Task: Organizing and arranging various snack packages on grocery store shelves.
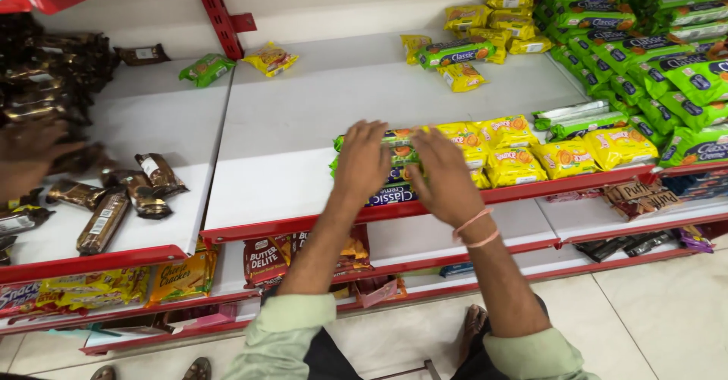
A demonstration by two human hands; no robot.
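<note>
Hands meet at the middle of a white shelf point(303, 114) with a red front edge. The left hand point(362, 160) lies palm down with fingers spread, pressing on the left end of a small stack of green biscuit packs point(397, 146). The right hand point(447, 177), with pink bands at the wrist, covers the right end of the same stack, fingers spread across the top; neither hand is curled shut, both are flat against the packs. The stack sits at the shelf's front edge, at about 12 o'clock from the person, and a dark blue pack point(391, 195) lies just under it, touching the red lip.

Just beside the stack, toward 2 o'clock, yellow orange-cream packs point(509, 146) stand in rows along the front edge. Farther toward 2 o'clock, green cream biscuit packs point(667, 61) are piled high against the right side. At 1 o'clock, near the back of the shelf, a few more yellow packs and one green pack point(456, 52) lie loose. At 11 o'clock, a small green packet point(206, 69) and a small yellow packet point(271, 58) sit near the red upright. At 9 o'clock, brown wrapped bars point(121, 202) are scattered on the neighbouring shelf, where another person's hand point(30, 156) reaches in from the left edge, blurred.
</note>
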